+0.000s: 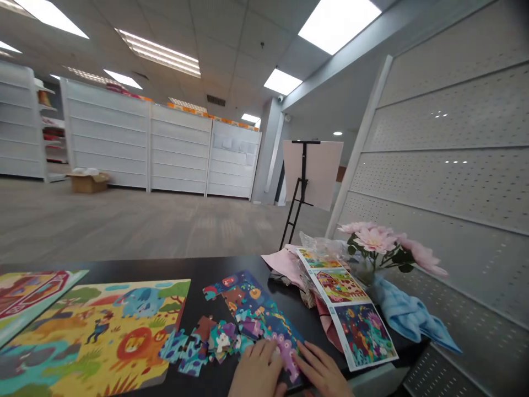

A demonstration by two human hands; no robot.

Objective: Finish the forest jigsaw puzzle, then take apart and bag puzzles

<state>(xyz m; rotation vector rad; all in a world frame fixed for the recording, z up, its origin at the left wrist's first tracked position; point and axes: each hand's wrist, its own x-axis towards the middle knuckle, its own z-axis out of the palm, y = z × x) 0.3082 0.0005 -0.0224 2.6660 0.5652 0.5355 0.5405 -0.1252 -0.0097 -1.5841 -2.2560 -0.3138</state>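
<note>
Black tabletop (198, 300), puzzle (264, 300) partly under fingers (261, 350)

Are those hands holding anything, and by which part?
I can't tell whether anything is gripped; the left hand and right hand rest at the near end of the partly assembled puzzle.

Cardboard puzzle pieces (223, 336), smooth black tabletop (199, 270), matt blue cloth (407, 310), glossy plastic wrap (324, 246)

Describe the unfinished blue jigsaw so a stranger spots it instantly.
On the black tabletop, look between the yellow animal jigsaw at left and the white-edged paper sheet at right. There lies the unfinished dark-blue jigsaw. Unlike its straight-edged yellow neighbour, its left side is ragged, with loose multicoloured pieces alongside.
</note>
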